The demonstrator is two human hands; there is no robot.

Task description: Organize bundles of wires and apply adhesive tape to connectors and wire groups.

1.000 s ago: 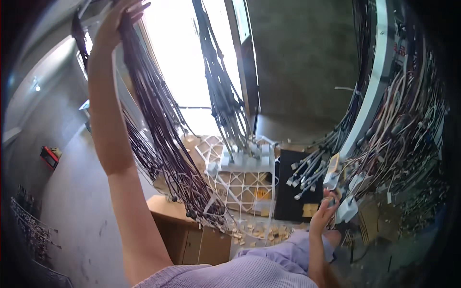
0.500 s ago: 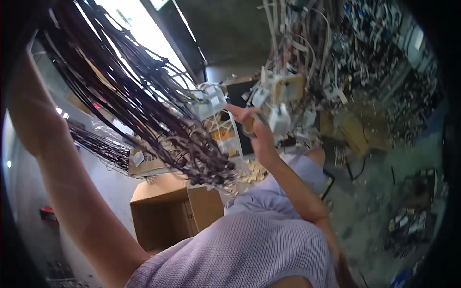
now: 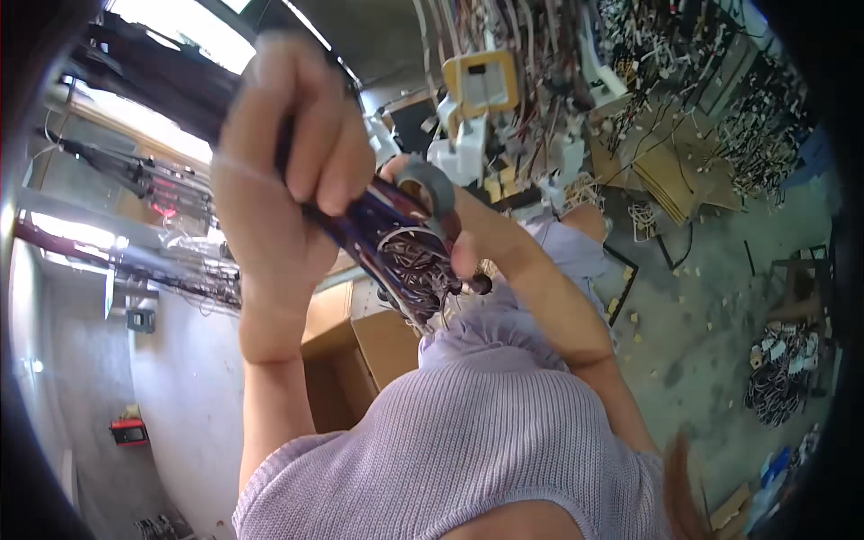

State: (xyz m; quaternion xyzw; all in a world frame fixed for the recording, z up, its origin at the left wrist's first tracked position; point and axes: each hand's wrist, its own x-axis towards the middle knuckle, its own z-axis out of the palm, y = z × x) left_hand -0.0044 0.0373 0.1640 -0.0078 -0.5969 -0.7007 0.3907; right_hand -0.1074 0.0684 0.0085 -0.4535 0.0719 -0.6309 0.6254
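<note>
The left hand (image 3: 288, 171), raised in the upper-left centre of the frame, is closed in a full fist around a thick bundle of dark purple and black insulated wires (image 3: 378, 229); all fingers are wrapped over the bundle and the thumb side faces the camera. The bundle runs from the dark mass at the upper left, through that fist, down to loose tangled wire ends (image 3: 418, 274) at the centre of the frame. The right hand (image 3: 454, 229), just right of centre, is curled around a grey roll of adhesive tape (image 3: 432, 184), which sits against the bundle just beside the left fist; its fingertips press at the wire ends. Whether the tape strip is already stuck on the wires cannot be told. Below the hands lies a brown cardboard box (image 3: 360, 351) beside the person's lilac knitted top (image 3: 468, 441). At upper centre hangs a yellow-framed fixture with white connector blocks (image 3: 481, 85).
</note>
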